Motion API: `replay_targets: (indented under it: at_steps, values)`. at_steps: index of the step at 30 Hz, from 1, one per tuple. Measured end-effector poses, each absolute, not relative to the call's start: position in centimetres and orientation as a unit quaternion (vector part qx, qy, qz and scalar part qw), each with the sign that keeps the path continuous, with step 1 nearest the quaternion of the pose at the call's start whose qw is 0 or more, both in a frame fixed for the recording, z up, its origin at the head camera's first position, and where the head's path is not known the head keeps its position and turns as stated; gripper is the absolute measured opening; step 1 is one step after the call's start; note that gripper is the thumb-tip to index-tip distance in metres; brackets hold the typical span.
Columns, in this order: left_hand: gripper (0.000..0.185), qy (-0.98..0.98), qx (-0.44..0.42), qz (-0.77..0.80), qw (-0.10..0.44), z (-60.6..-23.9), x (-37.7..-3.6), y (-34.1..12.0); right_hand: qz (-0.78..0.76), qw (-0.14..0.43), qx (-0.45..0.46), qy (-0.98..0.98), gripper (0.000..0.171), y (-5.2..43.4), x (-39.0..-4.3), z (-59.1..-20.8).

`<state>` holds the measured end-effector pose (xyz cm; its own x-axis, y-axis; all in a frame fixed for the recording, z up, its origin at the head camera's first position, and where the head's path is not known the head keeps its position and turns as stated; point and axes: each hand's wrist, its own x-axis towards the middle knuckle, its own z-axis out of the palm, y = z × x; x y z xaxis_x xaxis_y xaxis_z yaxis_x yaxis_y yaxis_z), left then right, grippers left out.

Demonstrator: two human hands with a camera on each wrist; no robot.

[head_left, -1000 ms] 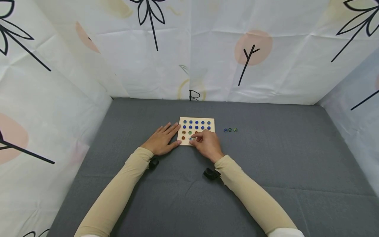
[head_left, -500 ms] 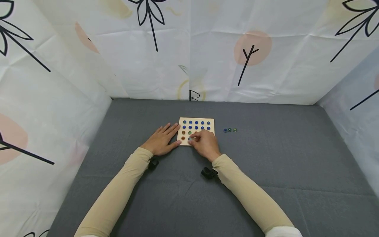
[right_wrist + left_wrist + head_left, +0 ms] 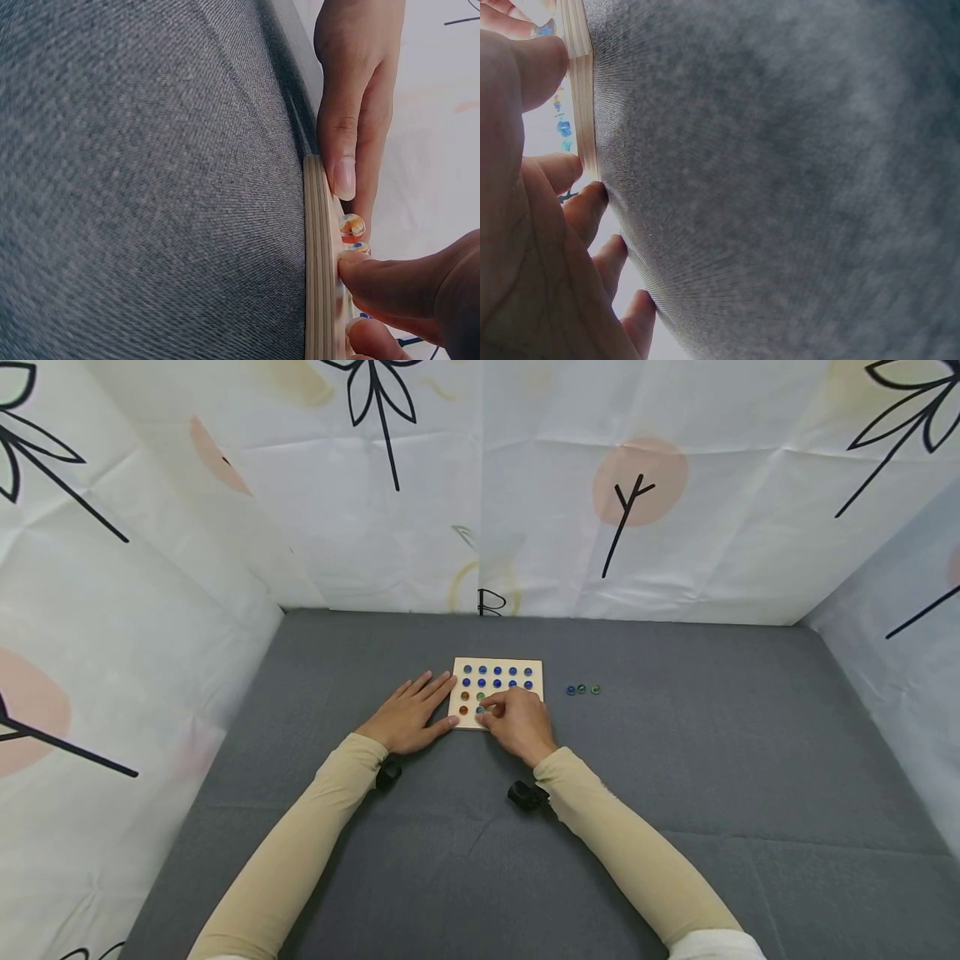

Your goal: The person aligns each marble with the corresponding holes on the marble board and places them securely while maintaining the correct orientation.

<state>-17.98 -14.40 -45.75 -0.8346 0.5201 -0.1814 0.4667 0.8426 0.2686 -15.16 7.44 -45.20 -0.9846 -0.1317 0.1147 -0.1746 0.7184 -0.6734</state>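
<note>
A small square wooden board (image 3: 536, 664) lies on the grey cloth table (image 3: 675, 777), with rows of blue marbles (image 3: 497, 676) at its far side and orange ones (image 3: 464, 696) at its left. My left hand (image 3: 408, 714) lies flat and open on the cloth, its fingertips against the board's left edge (image 3: 319, 285). My right hand (image 3: 487, 714) rests on the near part of the board and pinches a small marble at the near row with curled thumb and forefinger. The right wrist view shows an orange marble (image 3: 351, 225) just beyond my forefinger (image 3: 397, 281).
Three loose marbles (image 3: 582, 689) lie in a short row on the cloth to the right of the board. Printed white sheets (image 3: 525, 485) wall in the table at the back and both sides. A black wrist camera (image 3: 525, 795) sits under each forearm.
My right hand has crept slightly left along the near row, and its fingers now cover the marble that showed beside them. The left hand has stayed put.
</note>
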Motion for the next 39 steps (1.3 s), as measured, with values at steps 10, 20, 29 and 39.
replay_targets:
  at_steps: [10,20,29,39]
  values:
    - [0.073,0.95,0.264,0.117,0.12,-45.8,-18.0,-14.5,0.359,0.033,0.085,-0.929,0.019,7.4,-15.2,-45.1]
    - [0.074,0.95,0.262,0.117,0.124,-46.2,-18.2,-14.7,0.363,0.043,0.095,-0.926,0.02,8.0,-14.9,-44.9]
    - [0.073,0.951,0.26,0.115,0.123,-46.2,-18.1,-14.6,0.373,0.048,0.093,-0.922,0.02,9.2,-14.5,-44.7]
    - [0.073,0.949,0.266,0.116,0.12,-45.9,-18.0,-14.6,0.389,0.046,0.087,-0.916,0.019,11.2,-13.9,-44.4]
